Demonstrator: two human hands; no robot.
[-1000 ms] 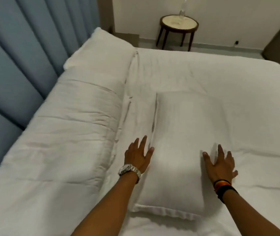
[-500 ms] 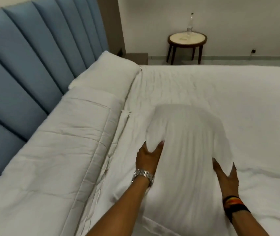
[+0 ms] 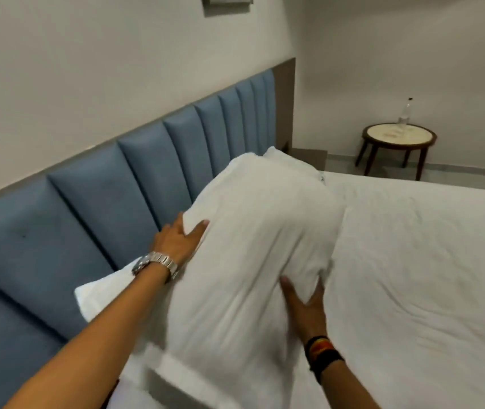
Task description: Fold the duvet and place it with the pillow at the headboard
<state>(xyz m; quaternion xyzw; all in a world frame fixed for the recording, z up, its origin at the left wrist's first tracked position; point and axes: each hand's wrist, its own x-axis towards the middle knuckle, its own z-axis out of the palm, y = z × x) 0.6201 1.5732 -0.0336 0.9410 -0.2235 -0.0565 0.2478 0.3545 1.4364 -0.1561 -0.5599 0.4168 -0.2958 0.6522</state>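
A person's two bare arms are reaching forward over a wide bed covered in a white sheet [image 3: 418,261]. Both hands are holding a plump white rectangular pillow [image 3: 253,246], which is lifted and tilted, its far end pointing toward the blue padded headboard with vertical panels [image 3: 135,178]. The left hand [image 3: 176,240], wearing a silver metal wristwatch [image 3: 155,264], is gripping the pillow's left edge, thumb on top and fingers hidden behind the fabric. The right hand [image 3: 306,305], with dark and orange bands [image 3: 323,352] around the wrist, is pressing into the pillow's right side, its grip clamped on the cloth with the thumb spread apart from the fingers. The pillow is blurred. A corner of folded white bedding [image 3: 102,293] is showing below the left forearm, lying against the headboard; whether it is the duvet cannot be told. Another white pillow corner [image 3: 288,160] is peeking out beyond the held pillow, next to the headboard. In the far right corner of the room, a small round dark wooden side surface with a pale top [image 3: 397,137] is carrying a clear bottle [image 3: 406,112]
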